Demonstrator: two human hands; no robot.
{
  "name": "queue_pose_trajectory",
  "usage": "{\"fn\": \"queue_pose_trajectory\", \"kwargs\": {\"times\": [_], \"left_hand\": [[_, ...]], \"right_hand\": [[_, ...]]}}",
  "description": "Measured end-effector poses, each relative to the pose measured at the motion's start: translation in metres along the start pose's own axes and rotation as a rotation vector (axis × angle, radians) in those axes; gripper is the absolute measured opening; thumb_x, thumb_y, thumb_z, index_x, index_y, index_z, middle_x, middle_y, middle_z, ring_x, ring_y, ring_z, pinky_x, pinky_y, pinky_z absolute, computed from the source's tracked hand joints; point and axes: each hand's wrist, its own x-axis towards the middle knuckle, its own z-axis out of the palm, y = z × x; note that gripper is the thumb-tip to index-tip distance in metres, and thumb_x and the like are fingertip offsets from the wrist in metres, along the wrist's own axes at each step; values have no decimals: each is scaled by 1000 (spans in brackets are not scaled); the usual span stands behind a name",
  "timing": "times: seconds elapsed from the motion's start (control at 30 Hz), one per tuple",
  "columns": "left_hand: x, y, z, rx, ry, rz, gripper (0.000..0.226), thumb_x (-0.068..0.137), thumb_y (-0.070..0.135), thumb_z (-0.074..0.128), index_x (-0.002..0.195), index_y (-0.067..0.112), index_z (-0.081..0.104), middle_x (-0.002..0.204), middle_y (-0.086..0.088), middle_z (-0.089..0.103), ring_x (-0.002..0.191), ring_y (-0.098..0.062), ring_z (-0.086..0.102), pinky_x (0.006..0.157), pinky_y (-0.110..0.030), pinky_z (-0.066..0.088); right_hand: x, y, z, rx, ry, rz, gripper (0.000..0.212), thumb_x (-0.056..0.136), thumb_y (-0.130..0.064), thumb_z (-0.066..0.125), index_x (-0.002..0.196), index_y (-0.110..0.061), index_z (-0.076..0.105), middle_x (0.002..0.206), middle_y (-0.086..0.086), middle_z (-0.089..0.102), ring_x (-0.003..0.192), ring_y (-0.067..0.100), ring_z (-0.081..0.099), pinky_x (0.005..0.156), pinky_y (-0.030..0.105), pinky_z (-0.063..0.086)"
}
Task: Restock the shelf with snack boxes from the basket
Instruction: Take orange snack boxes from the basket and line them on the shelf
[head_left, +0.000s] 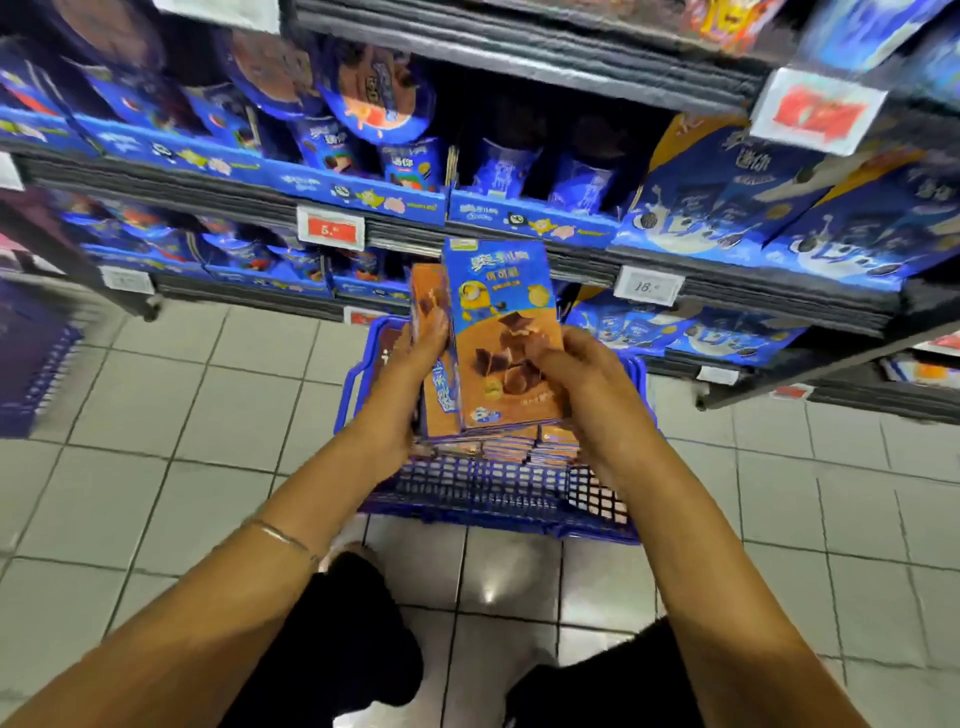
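Note:
A blue plastic basket (483, 493) stands on the tiled floor in front of the shelf (519, 244). More orange-and-blue snack boxes (519, 447) lie stacked inside it. Above the basket I hold a small upright stack of these snack boxes (501, 332), the front one showing a yellow cartoon figure and chocolate pieces. My left hand (410, 384) grips the stack's left side. My right hand (576, 384) grips its right side, fingers curled over the front box. The boxes sit just below the edge of the middle shelf.
The shelves hold rows of blue cookie packs and cups (374, 98), with large blue boxes (737, 197) at the right. Price tags (331, 227) hang on the shelf edges. My dark-clothed knees (353, 639) are low over the pale floor tiles.

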Motion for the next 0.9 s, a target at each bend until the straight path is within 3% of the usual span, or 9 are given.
{"fn": "queue_pose_trajectory", "kwargs": {"times": [0.1, 0.17, 0.23, 0.33, 0.43, 0.6, 0.7, 0.8, 0.9], "left_hand": [[-48, 62, 37, -9, 5, -10, 81, 88, 62, 61, 157, 21, 50, 150, -14, 62, 139, -37, 58, 122, -59, 39], [-86, 110, 70, -13, -8, 3, 81, 90, 60, 58, 158, 17, 48, 154, -18, 57, 143, -40, 53, 123, -60, 36], [-130, 159, 106, -6, -29, 41, 82, 90, 61, 57, 158, 16, 47, 154, -19, 56, 142, -41, 54, 121, -59, 39], [-197, 226, 164, 8, -55, 147, 76, 94, 56, 52, 156, 13, 49, 150, -20, 60, 136, -44, 59, 113, -59, 49], [-256, 281, 215, 19, -10, 244, 78, 92, 54, 52, 157, 12, 48, 149, -20, 61, 136, -43, 60, 115, -63, 46], [-318, 341, 275, 20, -48, 353, 78, 92, 55, 53, 157, 14, 47, 150, -19, 60, 137, -43, 58, 116, -65, 43], [-337, 370, 301, 33, -47, 434, 75, 92, 53, 54, 155, 11, 50, 148, -21, 62, 136, -46, 58, 114, -65, 45], [-355, 397, 324, 24, -61, 506, 75, 92, 52, 55, 155, 11, 51, 147, -20, 63, 135, -44, 60, 113, -64, 47], [-373, 421, 345, 27, -91, 570, 80, 90, 52, 56, 156, 8, 48, 150, -23, 58, 139, -46, 55, 116, -66, 42]], "right_hand": [[-46, -73, 4, 4, -4, -5, 17, 96, -16, 62, 110, -7, 64, 80, 7, 74, 71, 22, 68, 74, 38, 49], [-81, -130, 3, 34, -26, -25, 11, 96, -13, 62, 105, -6, 63, 74, 7, 74, 63, 19, 68, 67, 32, 52], [-119, -191, 0, 55, -45, -47, 3, 96, -12, 63, 98, -10, 63, 73, 6, 74, 59, 15, 70, 60, 26, 55], [-179, -275, -7, 27, -62, -102, 2, 95, -14, 65, 96, -14, 65, 83, 10, 75, 65, 18, 71, 67, 32, 57], [-236, -347, -15, 44, -79, -176, 3, 94, -15, 65, 94, -18, 67, 79, 5, 75, 64, 16, 72, 61, 27, 57], [-300, -426, -30, 32, -95, -304, 15, 84, -24, 72, 98, -18, 68, 83, 6, 76, 70, 19, 72, 74, 37, 54], [-319, -465, -33, 15, -90, -378, 25, 88, -20, 71, 109, -7, 67, 82, 5, 74, 67, 16, 70, 69, 33, 53], [-333, -498, -35, 0, -91, -455, 9, 93, -16, 67, 101, -13, 67, 78, 3, 73, 63, 14, 68, 61, 30, 52], [-345, -522, -40, 42, -124, -551, 6, 90, -16, 68, 96, -16, 68, 77, 2, 74, 66, 15, 68, 71, 33, 51]]}}
